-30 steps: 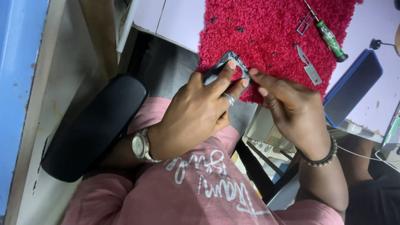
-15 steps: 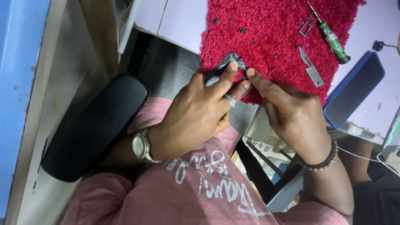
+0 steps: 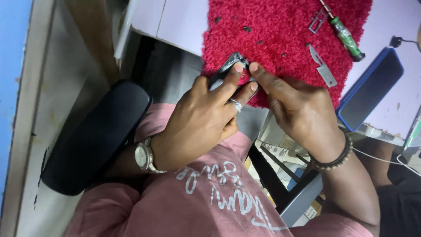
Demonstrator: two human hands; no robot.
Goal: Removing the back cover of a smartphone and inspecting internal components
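Head view: both hands' fingers still grip the small dark device [image 3: 228, 70], right hand [image 3: 298, 109] nudged closer to left hand [image 3: 197, 123]

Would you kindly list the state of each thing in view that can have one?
left hand: gripping the small dark device
right hand: fingertips pinching at the device's top edge
screwdriver: lying on the red mat
blue-cased phone: flat, screen dark

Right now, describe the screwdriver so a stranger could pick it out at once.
Find the red shaggy mat on the pale desk. At the mat's far right edge lies the screwdriver, angled, its handle tip just off the mat. Its green handle sets it apart from the grey metal blade beside it and the blue-edged phone.
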